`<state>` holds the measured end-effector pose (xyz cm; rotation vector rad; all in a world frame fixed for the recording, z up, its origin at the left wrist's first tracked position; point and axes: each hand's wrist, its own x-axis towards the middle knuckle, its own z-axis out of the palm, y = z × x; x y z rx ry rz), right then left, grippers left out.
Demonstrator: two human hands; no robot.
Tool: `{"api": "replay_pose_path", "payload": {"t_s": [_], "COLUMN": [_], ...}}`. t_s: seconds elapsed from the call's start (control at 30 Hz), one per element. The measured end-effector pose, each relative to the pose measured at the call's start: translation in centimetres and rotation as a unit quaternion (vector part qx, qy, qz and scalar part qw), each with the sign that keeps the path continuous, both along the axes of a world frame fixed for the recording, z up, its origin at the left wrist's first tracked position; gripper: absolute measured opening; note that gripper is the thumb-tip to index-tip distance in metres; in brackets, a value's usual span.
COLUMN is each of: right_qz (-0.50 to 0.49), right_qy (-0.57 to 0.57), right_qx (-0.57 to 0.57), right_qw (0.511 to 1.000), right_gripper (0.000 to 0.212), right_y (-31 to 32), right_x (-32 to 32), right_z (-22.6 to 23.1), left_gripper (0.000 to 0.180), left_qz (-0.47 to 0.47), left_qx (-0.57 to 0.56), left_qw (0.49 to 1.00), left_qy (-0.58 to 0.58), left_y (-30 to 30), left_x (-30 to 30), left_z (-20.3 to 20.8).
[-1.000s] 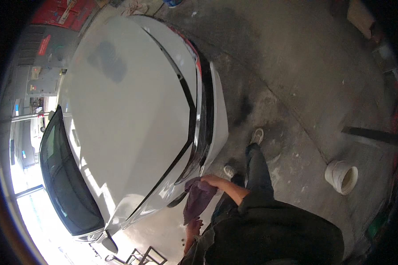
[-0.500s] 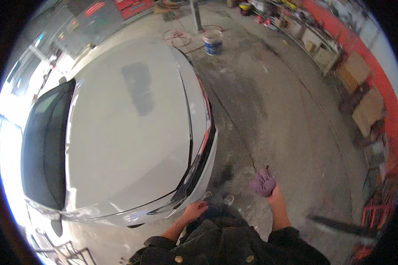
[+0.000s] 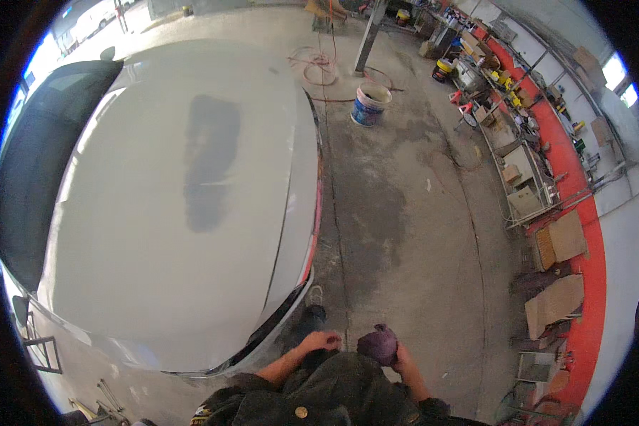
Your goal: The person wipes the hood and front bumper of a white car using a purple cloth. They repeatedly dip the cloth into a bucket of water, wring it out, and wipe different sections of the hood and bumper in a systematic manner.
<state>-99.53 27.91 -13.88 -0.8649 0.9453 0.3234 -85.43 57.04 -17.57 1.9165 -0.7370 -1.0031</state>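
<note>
My right hand [image 3: 403, 358] is closed around a bunched purple cloth [image 3: 378, 346], held in front of my body at the lower middle. Left of it, my left hand [image 3: 322, 341] holds nothing, its fingers loosely bent and apart. Both hands are just past the front end of a white car [image 3: 142, 284], which fills the left side. A grey patch [image 3: 209, 170] marks the far part of its hood. Neither hand touches the car.
A blue and white bucket [image 3: 369, 112] stands on the concrete floor beside a post [image 3: 370, 39] and a coiled red hose [image 3: 312, 69]. Cluttered shelving [image 3: 522, 177] and cardboard pieces [image 3: 555, 305] line the red and white wall at right.
My view has shifted forward along the car's front, with the bucket appearing nearer. The right hand with the purple cloth has drawn in toward my body, closer to the left hand.
</note>
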Motion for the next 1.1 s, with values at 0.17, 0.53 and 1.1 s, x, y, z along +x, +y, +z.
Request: {"api": "replay_pose_path", "payload": {"t_s": [0.17, 0.53, 1.1], "right_qz": [-0.055, -0.155, -0.020], "right_qy": [0.021, 0.169, -0.036], "right_qx": [-0.102, -0.083, 0.000], "right_qw": [0.993, 0.970, 0.999], "right_gripper": [0.049, 0.050, 0.037], "right_y": [-13.4, -31.7, -55.4], "right_x": [5.6, 22.2, 85.7], "right_z": [0.0, -7.1, -5.6], "left_gripper": [0.042, 0.043, 0.032], "left_qz": [0.040, 0.173, 0.521], "left_qx": [-0.011, 0.035, -0.076], "left_qw": [0.997, 0.977, 0.827], "left_qy": [0.060, 0.116, 0.196], "left_y": [-8.1, -13.6, -36.4], "left_x": [10.0, 26.3, 49.3], "left_z": [2.5, 2.6, 2.0]}}
